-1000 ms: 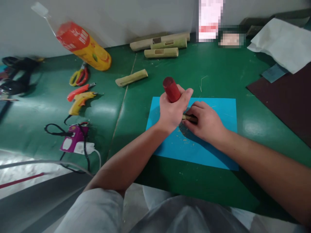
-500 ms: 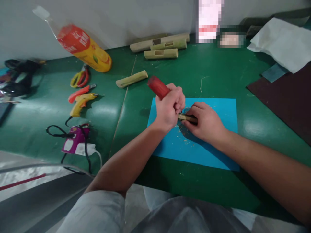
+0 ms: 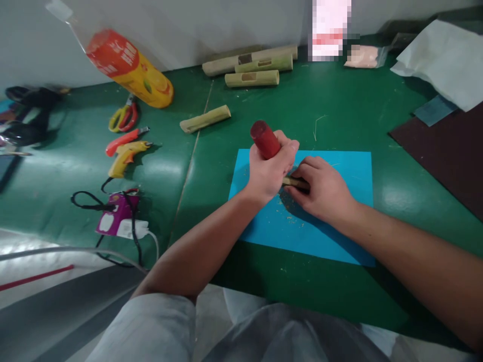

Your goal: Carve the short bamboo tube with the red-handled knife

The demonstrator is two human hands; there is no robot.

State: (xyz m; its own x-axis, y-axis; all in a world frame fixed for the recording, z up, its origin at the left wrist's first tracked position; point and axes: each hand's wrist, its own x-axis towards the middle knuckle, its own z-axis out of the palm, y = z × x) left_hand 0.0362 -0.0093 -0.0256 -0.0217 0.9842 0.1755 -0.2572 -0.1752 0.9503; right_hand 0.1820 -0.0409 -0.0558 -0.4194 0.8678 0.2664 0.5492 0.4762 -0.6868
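My left hand [image 3: 270, 170] is closed in a fist around the thick red handle [image 3: 265, 139] of a hand tool, whose working end is hidden behind my fingers. Between the fingers and thumb of my right hand [image 3: 324, 191] is a short, narrow piece of bamboo [image 3: 296, 182]. Its left end meets the lower side of my left fist, and the contact itself cannot be seen. Both hands are over a blue sheet [image 3: 354, 176], where small shavings [image 3: 291, 219] lie scattered just below the bamboo.
Several cut bamboo tubes [image 3: 252, 79] lie at the back, and another bamboo piece [image 3: 206, 119] is nearer. On the left are a bottle [image 3: 132, 70], scissors [image 3: 124, 116], a red-orange cutter [image 3: 123, 142], a glue gun [image 3: 126, 158] and a corded purple box [image 3: 113, 213]. Dark board [image 3: 445, 151] lies right.
My left fist has shifted slightly right along the bamboo, and the red handle has tilted more upright, its end swinging right. My right hand keeps its hold in nearly the same place.
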